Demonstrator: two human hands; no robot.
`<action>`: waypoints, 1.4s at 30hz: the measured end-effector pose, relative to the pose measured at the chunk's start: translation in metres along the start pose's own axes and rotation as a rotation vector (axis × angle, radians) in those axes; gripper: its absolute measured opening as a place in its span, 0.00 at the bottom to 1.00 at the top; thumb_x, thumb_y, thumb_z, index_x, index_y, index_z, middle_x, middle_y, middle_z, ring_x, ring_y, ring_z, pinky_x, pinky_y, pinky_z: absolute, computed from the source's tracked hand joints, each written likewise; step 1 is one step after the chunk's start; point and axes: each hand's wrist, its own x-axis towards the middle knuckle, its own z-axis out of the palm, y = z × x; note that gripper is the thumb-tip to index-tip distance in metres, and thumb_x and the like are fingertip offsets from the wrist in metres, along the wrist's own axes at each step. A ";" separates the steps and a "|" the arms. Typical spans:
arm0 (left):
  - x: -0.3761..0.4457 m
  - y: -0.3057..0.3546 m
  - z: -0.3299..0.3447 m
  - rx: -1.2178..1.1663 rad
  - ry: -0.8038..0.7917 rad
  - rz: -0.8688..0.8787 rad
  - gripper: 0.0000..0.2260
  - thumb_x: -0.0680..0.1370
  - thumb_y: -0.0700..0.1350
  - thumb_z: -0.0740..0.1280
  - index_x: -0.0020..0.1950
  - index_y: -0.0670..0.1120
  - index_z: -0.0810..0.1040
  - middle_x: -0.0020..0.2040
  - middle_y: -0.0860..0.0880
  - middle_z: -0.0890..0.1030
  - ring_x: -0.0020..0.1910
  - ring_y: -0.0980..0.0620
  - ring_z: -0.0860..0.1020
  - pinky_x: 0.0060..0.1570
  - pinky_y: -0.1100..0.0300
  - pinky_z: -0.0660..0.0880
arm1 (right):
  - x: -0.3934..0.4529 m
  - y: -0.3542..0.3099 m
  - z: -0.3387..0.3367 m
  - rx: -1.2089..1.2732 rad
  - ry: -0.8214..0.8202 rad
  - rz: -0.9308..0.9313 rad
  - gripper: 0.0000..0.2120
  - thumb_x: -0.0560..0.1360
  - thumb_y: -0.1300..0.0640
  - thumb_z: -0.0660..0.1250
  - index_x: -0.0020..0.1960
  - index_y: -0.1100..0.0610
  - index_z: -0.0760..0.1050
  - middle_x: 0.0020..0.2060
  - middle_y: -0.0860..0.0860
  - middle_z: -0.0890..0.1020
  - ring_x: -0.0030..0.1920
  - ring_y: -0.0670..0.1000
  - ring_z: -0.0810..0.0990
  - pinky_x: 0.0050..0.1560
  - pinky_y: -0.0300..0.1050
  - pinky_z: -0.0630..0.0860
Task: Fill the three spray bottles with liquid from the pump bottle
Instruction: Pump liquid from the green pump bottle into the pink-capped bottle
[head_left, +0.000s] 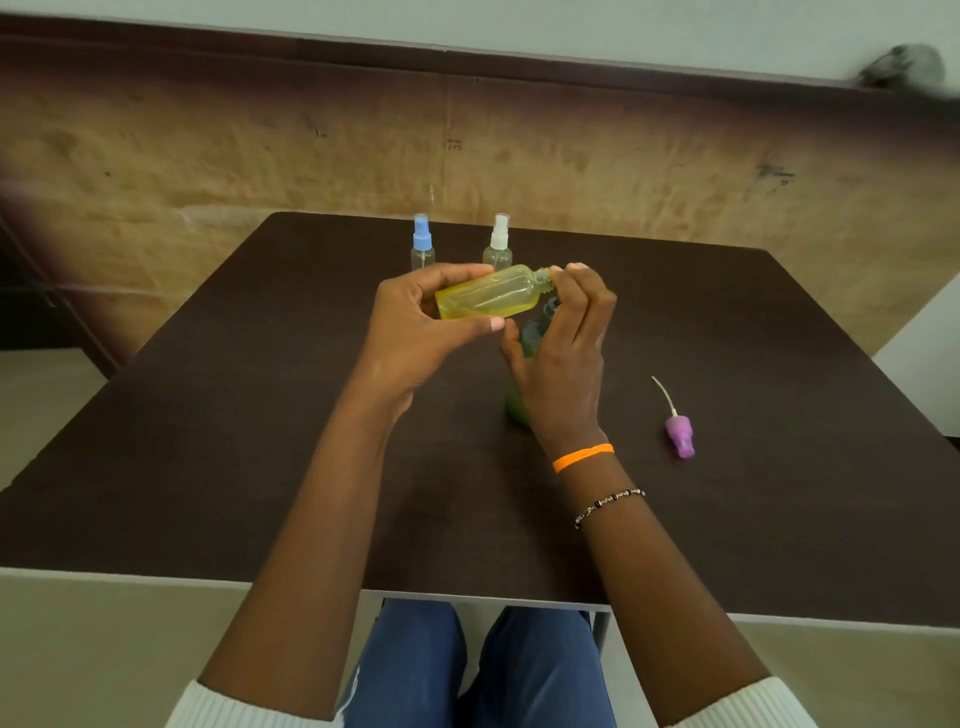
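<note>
The left hand (415, 322) holds a small open bottle (488, 298) almost flat, with the fingers curled over its top side and the thumb under it. The bottle looks yellow, as if filled with liquid, and its bare threaded neck points to the right. The right hand (563, 353) is curled at this neck: the fingertips (571, 269) touch or nearly touch the mouth of the bottle, but the exact contact is hard to see. Under the same hand stands the pump bottle (530, 340), dark green. The palm and wrist hide most of it, so only a part of the top and a small part of the lower body show. I cannot tell if the right hand grips the pump, presses on it, or only rests around it.

On the right wrist there is an orange band (582, 457), and further down the forearm a thin beaded bracelet (610, 506).

Behind the hands, near the far edge of the table (208, 467), two more spray bottles stand upright side by side: one with a blue spray cap (422, 239) and one with a white spray cap (500, 236). Their lower parts are covered by the left hand and the held bottle, and their clear bodies make the level inside hard to judge. To the right of the right forearm, well apart, a purple spray cap (679, 435) lies on its side on the table with its thin tube pointing away.

At the bottom edge white sleeves and blue trousers are cut off by the frame.
</note>
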 end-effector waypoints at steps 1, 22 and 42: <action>0.000 0.001 0.000 0.001 -0.001 0.003 0.19 0.66 0.34 0.76 0.54 0.47 0.80 0.48 0.54 0.83 0.48 0.60 0.81 0.45 0.68 0.77 | 0.000 0.000 0.000 0.003 0.001 -0.002 0.35 0.66 0.64 0.77 0.65 0.57 0.60 0.62 0.54 0.61 0.66 0.57 0.66 0.60 0.43 0.73; 0.001 -0.005 -0.002 0.006 -0.013 -0.001 0.19 0.66 0.35 0.76 0.54 0.48 0.80 0.49 0.51 0.83 0.49 0.57 0.81 0.47 0.65 0.78 | 0.004 -0.010 -0.002 -0.002 0.016 0.102 0.31 0.65 0.64 0.77 0.59 0.55 0.60 0.57 0.52 0.62 0.58 0.53 0.72 0.51 0.36 0.73; 0.000 -0.003 -0.003 -0.010 -0.026 -0.012 0.19 0.66 0.35 0.76 0.53 0.49 0.80 0.50 0.51 0.83 0.51 0.55 0.82 0.49 0.63 0.79 | 0.000 -0.012 -0.004 -0.050 -0.010 0.089 0.32 0.66 0.63 0.77 0.61 0.57 0.61 0.57 0.53 0.62 0.59 0.54 0.73 0.50 0.41 0.77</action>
